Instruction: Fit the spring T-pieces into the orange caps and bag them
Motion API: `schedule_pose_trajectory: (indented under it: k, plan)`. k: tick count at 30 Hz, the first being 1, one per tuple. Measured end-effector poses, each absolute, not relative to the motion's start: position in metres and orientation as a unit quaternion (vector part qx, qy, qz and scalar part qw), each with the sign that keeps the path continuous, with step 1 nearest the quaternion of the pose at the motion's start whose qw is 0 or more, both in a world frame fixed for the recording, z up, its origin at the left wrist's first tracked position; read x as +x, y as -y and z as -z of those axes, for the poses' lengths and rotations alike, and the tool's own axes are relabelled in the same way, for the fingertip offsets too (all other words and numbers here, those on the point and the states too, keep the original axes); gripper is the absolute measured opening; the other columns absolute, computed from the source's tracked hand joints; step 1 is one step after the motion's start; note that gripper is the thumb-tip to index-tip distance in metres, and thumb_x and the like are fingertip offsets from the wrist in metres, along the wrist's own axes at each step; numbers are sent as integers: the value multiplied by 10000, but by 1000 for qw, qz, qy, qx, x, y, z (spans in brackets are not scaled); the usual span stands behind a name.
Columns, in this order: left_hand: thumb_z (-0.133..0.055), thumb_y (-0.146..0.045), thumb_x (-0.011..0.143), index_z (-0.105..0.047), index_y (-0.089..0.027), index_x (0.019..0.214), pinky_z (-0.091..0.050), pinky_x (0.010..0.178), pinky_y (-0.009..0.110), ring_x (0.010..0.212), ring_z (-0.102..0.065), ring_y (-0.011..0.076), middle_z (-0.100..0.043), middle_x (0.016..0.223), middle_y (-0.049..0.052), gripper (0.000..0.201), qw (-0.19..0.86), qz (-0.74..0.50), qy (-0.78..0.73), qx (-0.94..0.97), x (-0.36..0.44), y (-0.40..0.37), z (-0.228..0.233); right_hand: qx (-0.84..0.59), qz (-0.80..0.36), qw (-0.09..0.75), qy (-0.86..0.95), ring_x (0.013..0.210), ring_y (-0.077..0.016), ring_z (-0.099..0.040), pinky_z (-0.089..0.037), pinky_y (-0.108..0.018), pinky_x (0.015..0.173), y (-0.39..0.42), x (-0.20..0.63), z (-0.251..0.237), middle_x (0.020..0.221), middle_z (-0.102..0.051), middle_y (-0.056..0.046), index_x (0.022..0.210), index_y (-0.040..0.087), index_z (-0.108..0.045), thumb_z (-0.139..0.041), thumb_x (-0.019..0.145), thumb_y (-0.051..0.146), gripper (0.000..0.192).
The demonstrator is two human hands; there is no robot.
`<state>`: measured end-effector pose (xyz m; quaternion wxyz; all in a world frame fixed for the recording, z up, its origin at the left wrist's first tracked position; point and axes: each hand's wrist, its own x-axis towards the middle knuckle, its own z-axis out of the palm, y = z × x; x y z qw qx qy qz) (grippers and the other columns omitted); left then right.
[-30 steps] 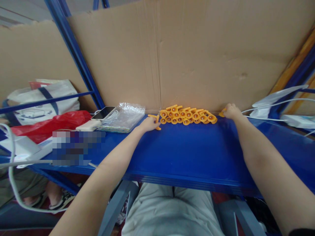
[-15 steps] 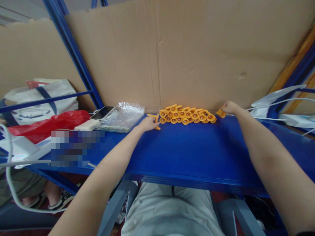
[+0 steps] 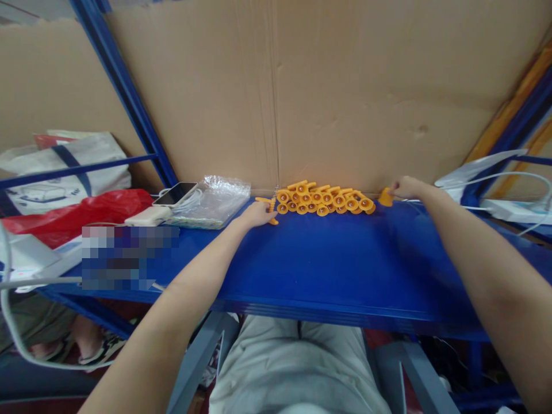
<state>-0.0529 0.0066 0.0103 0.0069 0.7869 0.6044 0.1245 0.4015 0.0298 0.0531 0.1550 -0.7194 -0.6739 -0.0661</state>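
Head view: left hand (image 3: 257,214) pinching an orange strip (image 3: 268,201) beside the orange pile (image 3: 324,199) at the surface's (image 3: 336,259) back edge; right hand (image 3: 407,186) gripping one orange piece (image 3: 385,198). Risk: nudging the stacked pile into a scatter. Fingertips mostly hidden; piece shapes hard to make out.

Orange plastic pieces (image 3: 323,200), blue shelf (image 3: 328,259), brown cardboard (image 3: 345,92), red bag (image 3: 77,210)
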Motion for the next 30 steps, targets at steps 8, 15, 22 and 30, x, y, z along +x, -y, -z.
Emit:
schedule_pose_trajectory:
  k: [8, 15, 22, 30]
  plan:
    - [-651, -324, 854, -541, -204, 580, -445, 621, 255, 673, -690, 219, -591, 535, 19, 319, 35, -156, -602, 782, -52, -1, -14, -758, 55, 148, 633, 823, -228, -699, -475, -284, 703, -2, 396, -19, 784, -725, -110, 638, 211, -542, -588, 853, 92, 250]
    - [-661, -302, 843, -530, -202, 582, -392, 546, 251, 518, -591, 164, -548, 509, -2, 309, 68, -179, -602, 775, -50, 5, -16, -732, 72, 321, 596, 813, -263, -730, -572, -337, 710, -2, 407, 7, 774, -719, -80, 796, 248, -521, -734, 779, 251, 214]
    - [-643, -336, 851, -581, -192, 624, -410, 541, 243, 505, -600, 156, -592, 517, 4, 276, 74, -170, -601, 777, -49, 7, -18, -743, -15, 265, 615, 767, -257, -731, -567, -333, 686, 1, 413, 13, 736, -734, -65, 698, 219, -598, -758, 747, 286, 181]
    - [-615, -464, 859, -635, -179, 678, -422, 536, 245, 497, -598, 158, -592, 501, 13, 338, 84, -118, -627, 766, -47, 12, -22, -710, -78, 238, 658, 956, -283, -737, -576, -378, 876, -5, 410, 26, 984, -776, -121, 924, 181, -714, -705, 805, 295, 166]
